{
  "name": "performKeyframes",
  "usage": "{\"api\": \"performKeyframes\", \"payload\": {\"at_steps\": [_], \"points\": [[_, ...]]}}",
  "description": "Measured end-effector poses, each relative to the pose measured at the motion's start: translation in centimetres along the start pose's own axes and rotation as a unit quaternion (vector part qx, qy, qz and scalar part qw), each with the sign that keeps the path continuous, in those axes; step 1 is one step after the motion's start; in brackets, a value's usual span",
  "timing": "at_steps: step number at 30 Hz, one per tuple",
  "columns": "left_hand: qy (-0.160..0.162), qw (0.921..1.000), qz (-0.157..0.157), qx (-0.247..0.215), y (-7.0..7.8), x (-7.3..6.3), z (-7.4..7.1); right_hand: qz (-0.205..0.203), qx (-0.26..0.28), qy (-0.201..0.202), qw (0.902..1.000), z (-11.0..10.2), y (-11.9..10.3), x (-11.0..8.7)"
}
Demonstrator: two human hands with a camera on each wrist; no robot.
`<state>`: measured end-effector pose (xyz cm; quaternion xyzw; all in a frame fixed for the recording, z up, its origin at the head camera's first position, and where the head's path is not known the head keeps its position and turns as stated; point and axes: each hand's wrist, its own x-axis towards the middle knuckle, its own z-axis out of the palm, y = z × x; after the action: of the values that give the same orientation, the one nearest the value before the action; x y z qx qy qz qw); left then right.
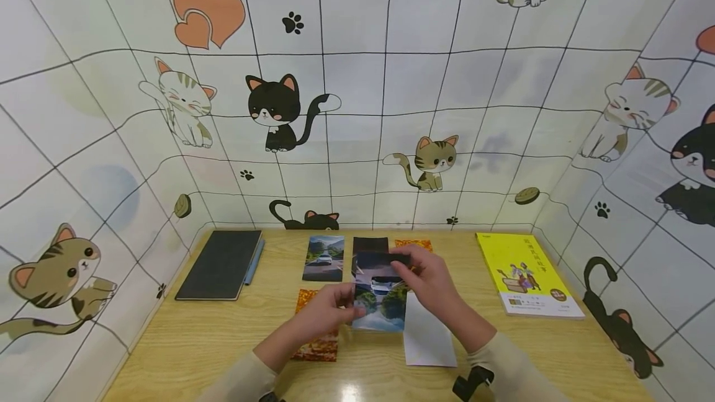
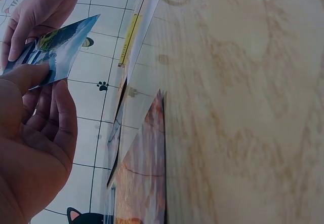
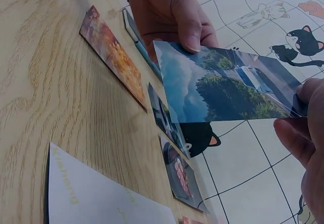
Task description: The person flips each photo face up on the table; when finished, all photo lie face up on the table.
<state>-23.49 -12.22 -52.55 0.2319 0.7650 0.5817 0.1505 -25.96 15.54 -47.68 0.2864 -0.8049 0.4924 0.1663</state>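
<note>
A photo card (image 1: 380,312) with a vehicle, trees and blue sky is held upside down above the table between both hands. My left hand (image 1: 329,310) pinches its left edge, thumb on the picture face, as the left wrist view also shows. My right hand (image 1: 429,278) pinches the upper right corner. Behind lie a similar car photo (image 1: 324,258) and a dark card (image 3: 179,176) with something pinkish on it. An orange card (image 1: 413,244) is partly hidden by my right hand. Another orange card (image 1: 316,349) lies under my left wrist, and a white card (image 1: 430,337) lies below my right hand.
A black notebook (image 1: 220,264) lies at the left of the wooden table, a blue pen (image 1: 254,263) along its right side. On the right is a yellow book (image 1: 527,275). Cat-patterned cloth walls (image 1: 357,79) stand at the back and both sides.
</note>
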Motion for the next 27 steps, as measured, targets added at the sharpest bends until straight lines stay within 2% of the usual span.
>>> {"api": "performKeyframes", "payload": {"at_steps": [7,12,20,24,27], "points": [[0.028,0.9993,-0.007,-0.025,0.1,0.0,-0.8,0.019,-0.003,-0.002,0.9998,-0.8,0.6,-0.6],[0.066,0.9978,-0.001,0.01,0.1,0.1,-1.9,0.038,0.013,0.001,0.9992,-1.2,1.2,-1.3],[0.108,0.9941,0.002,0.0,0.4,0.5,-3.2,0.093,0.06,-0.007,0.9939,-0.9,1.7,-2.8],[0.131,0.9914,-0.002,-0.001,0.6,0.8,-3.7,0.117,0.069,-0.015,0.9906,-0.6,1.6,-3.3],[0.136,0.9907,-0.008,0.002,0.7,0.9,-4.0,0.137,0.071,-0.022,0.9878,-0.3,1.5,-3.4]]}}
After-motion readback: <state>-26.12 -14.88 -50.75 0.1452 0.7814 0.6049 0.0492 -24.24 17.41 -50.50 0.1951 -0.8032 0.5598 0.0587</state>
